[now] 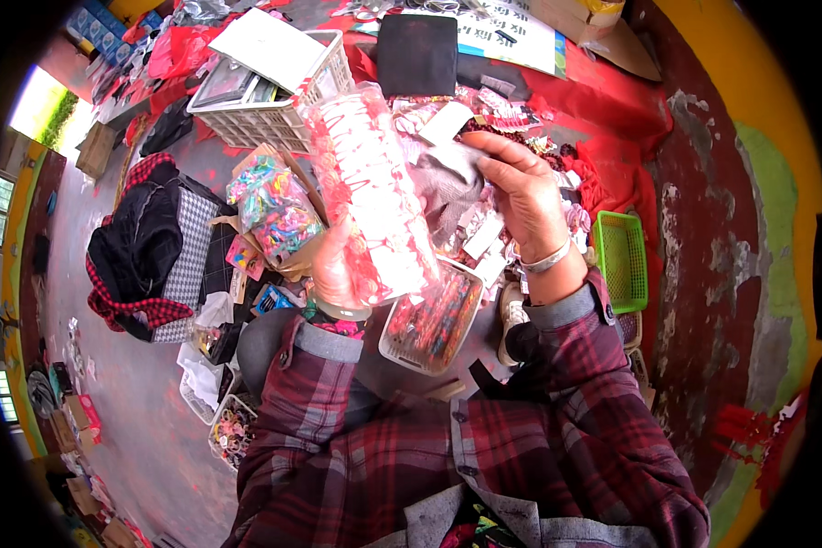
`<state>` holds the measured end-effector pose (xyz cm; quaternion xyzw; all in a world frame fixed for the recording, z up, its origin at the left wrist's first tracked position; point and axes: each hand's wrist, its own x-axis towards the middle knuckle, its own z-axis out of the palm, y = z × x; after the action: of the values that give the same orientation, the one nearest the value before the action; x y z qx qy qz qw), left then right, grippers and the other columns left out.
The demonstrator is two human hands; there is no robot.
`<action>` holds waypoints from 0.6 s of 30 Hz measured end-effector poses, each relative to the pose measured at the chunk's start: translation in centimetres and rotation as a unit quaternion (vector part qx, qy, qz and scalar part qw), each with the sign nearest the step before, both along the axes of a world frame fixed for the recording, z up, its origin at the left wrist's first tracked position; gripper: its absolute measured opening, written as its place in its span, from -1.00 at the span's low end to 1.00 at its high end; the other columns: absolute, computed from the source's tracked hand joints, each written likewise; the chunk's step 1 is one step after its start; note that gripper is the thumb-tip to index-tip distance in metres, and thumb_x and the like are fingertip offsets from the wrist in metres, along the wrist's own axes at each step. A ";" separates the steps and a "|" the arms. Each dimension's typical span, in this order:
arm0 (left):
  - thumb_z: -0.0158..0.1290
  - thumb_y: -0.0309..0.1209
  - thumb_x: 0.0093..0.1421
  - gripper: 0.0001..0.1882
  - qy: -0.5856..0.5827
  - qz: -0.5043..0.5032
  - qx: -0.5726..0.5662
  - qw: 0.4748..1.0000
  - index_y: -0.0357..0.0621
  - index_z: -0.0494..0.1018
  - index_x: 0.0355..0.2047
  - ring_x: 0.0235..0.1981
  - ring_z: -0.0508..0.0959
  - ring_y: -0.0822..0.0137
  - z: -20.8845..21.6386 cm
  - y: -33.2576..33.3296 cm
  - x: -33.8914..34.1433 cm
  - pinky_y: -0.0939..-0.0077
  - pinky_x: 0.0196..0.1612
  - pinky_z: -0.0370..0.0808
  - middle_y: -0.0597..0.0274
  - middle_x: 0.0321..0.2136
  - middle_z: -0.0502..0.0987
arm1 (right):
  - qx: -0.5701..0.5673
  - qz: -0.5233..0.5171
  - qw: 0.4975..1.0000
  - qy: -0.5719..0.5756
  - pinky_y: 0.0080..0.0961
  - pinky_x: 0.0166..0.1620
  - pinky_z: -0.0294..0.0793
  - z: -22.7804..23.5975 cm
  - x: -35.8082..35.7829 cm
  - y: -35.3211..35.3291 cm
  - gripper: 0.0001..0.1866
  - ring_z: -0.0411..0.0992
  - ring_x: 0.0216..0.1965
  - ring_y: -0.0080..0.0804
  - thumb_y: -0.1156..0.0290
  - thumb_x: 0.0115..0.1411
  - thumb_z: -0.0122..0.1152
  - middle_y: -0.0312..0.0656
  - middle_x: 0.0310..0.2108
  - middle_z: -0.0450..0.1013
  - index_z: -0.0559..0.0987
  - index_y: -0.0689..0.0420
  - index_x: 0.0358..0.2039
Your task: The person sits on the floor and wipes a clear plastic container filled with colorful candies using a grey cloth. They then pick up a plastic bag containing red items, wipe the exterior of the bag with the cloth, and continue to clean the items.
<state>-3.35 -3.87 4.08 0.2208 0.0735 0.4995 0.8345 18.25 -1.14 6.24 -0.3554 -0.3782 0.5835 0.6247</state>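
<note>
My left hand (336,269) is wrapped round the lower left side of a long clear plastic pack (374,196). Rows of red and white pieces fill the pack, too brightly lit to name. My right hand (521,187) is raised to the right of the pack, its thumb and forefinger curved with a gap between the tips. No object shows in those fingers. Close to the fingertips are a white card (447,123) and a grey cloth (445,183). Below the pack stands a white basket (402,354) with red packaged pieces inside.
A large pale crate (288,132) is at the far left, beside a box of colourful bagged pieces (279,205). A dark jacket (142,247) lies further left. A black square seat (417,55) stands at the back. On the right is a green basket (620,265) near the wall.
</note>
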 end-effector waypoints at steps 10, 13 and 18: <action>0.09 -0.23 0.12 -0.29 0.036 -0.022 0.000 0.999 -0.33 0.09 0.17 0.01 0.43 0.05 -0.8 -0.2 -1.5 0.07 0.06 0.39 -0.05 0.02 0.37 | 0.051 0.138 0.795 -0.588 -0.38 -0.25 0.42 1.4 2.6 -0.2 -0.84 0.47 -0.37 -0.22 0.44 -0.06 0.18 -0.13 -0.41 0.51 0.59 0.17 -0.42; 0.09 -0.27 0.12 -0.31 0.027 -0.003 0.013 1.000 -0.31 0.10 0.18 0.01 0.44 0.08 -0.5 -0.2 -1.1 0.08 0.06 0.39 -0.02 0.02 0.37 | 0.066 0.206 0.954 -0.207 -0.52 -0.22 0.40 2.2 3.8 -0.7 -0.81 0.44 -0.28 -0.39 0.36 0.01 0.17 -0.13 -0.26 0.46 0.54 0.25 -0.49; 0.07 -0.33 0.14 -0.37 0.008 0.029 0.008 1.000 -0.28 0.13 0.17 0.01 0.44 0.14 -2.9 0.1 -1.6 0.12 0.09 0.36 0.05 0.02 0.37 | 0.083 0.201 0.960 0.174 -0.31 -0.14 0.52 -0.4 4.3 -0.3 -0.59 0.49 -0.21 -0.24 0.21 0.13 0.12 -0.02 -0.20 0.46 0.40 0.22 -0.09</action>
<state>-4.96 -3.76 1.13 0.2293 0.0828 0.5224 0.8171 22.55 -1.46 5.86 -0.1113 -0.3744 0.7162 0.5783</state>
